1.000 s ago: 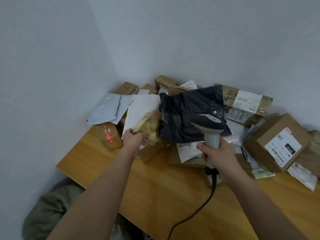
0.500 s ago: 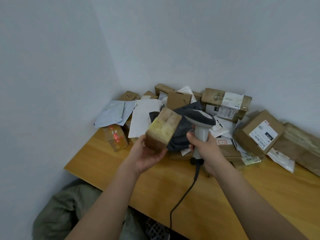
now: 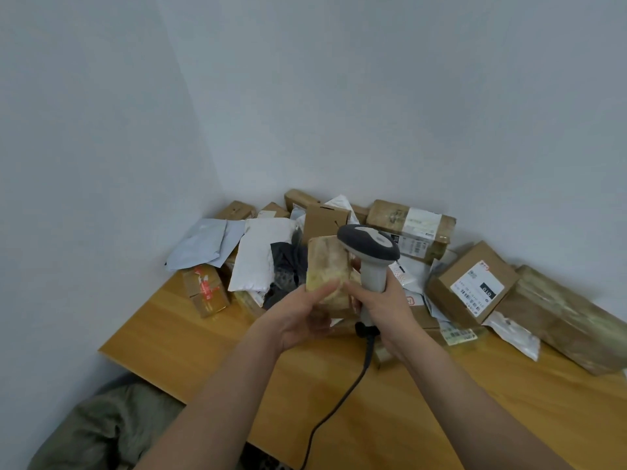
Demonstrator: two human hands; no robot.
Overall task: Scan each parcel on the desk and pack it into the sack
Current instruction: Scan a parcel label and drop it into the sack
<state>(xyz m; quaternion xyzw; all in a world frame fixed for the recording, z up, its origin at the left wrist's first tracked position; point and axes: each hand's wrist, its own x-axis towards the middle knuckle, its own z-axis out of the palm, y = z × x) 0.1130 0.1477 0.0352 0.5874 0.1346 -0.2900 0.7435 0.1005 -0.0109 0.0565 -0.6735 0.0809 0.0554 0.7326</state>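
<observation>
The taped parcel (image 3: 327,269) is motion-blurred, and any label on it cannot be read. The scanner (image 3: 369,247) head hides the parcel's upper right corner, and the right hand (image 3: 386,307) covers the handle. Below the scanner, its cable (image 3: 334,412) leaves the frame's bottom edge. The sack (image 3: 101,432), perhaps olive fabric, is cut off there too.

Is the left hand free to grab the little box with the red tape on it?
Probably not yet. The left hand already holds a taped parcel up by the scanner. The box with red tape sits uncovered near the desk edge, so the way looks free once that hand is empty.
</observation>
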